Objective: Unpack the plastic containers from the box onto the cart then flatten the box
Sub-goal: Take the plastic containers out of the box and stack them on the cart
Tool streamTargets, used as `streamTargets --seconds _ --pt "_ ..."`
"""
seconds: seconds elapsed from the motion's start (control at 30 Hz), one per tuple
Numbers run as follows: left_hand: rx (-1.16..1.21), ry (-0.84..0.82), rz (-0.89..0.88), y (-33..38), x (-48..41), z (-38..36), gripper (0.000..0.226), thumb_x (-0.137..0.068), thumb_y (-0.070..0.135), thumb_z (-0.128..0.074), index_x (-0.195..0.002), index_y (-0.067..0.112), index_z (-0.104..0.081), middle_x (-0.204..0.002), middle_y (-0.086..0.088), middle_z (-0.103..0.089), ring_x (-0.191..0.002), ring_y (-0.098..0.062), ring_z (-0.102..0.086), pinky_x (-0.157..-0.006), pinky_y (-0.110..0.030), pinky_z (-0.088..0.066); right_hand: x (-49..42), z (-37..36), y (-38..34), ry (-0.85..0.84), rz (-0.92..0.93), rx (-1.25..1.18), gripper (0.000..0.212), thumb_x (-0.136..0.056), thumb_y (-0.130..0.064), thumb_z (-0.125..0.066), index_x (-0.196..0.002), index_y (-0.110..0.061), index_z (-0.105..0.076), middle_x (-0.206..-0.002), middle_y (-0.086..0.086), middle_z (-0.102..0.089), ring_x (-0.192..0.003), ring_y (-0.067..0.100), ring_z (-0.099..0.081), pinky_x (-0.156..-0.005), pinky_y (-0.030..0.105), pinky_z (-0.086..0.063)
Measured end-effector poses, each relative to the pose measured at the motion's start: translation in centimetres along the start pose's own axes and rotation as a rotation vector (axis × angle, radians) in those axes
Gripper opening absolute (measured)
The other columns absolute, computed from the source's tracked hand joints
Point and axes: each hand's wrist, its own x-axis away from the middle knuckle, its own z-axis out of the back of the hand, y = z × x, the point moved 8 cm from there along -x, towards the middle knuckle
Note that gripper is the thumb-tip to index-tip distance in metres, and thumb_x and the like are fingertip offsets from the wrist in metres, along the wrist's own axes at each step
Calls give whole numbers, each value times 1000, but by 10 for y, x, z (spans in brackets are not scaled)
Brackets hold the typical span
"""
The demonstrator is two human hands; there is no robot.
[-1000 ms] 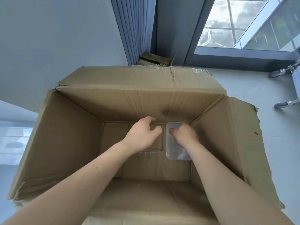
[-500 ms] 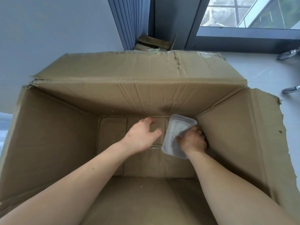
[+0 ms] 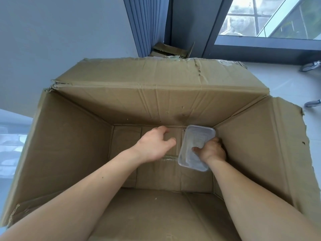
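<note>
Slippage risk: container [image 3: 194,141], tilted in the 1 o'clock floor corner of the box [image 3: 69,145], is pinched by the right hand [image 3: 212,150] at one rim only; thin plastic may twist free on lifting; left hand [image 3: 154,145], at its 9 o'clock, is spread and empty.

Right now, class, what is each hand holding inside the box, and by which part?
The right hand grips the clear plastic container by its right-hand rim, thumb over the edge. The left hand holds nothing.
</note>
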Motion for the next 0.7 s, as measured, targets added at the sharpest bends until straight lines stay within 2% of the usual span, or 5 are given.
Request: streamTargets --seconds 0.13,0.27,0.37,0.53,0.7 --pt "20 41 -25 5 11 9 55 -96 41 -52 -145 17 -44 -107 -14 -64 -81 -24 -62 -75 -26 -43 5 10 -1 -33 8 0 76 -78 -50 -76 -130 -6 -43 -124 11 -58 -109 31 -62 -76 36 -50" --pt "62 91 -56 10 24 20 52 -96 39 -52 -144 19 -45 -80 2 -55 -58 -8 -57 -68 -23 -41 14 15 -13 -141 106 -143 24 -88 -37 -67 -101 -17 -68 -100 6 -70 -87 22 -66 -78 37 -57" --pt "88 104 -73 13 37 25 52 -97 38 -53 -144 17 -44 -94 1 -66 -78 -12 -61 -79 -25 -46 32 24 -20 -183 114 -361 17 -86 -32 -71 -99 -22 -67 -97 3 -71 -88 22 -67 -85 45 -57" --pt "102 121 -100 11 58 31 57 -98 39 -53 -148 15 -41 -145 -2 -52 -129 -17 -51 -104 -26 -38 78 43 -42 -214 217 -543 49 -77 -37 -81 -117 -22 -56 -107 -1 -67 -96 21 -66 -82 45 -59" --pt "145 179 -101 9 81 43 50 -100 41 -47 -142 13 -49 -129 -1 -61 -108 -16 -60 -84 -27 -44 146 70 -64 -190 401 -702 42 -88 -40 -71 -121 -27 -49 -111 -7 -63 -97 13 -64 -70 28 -54"
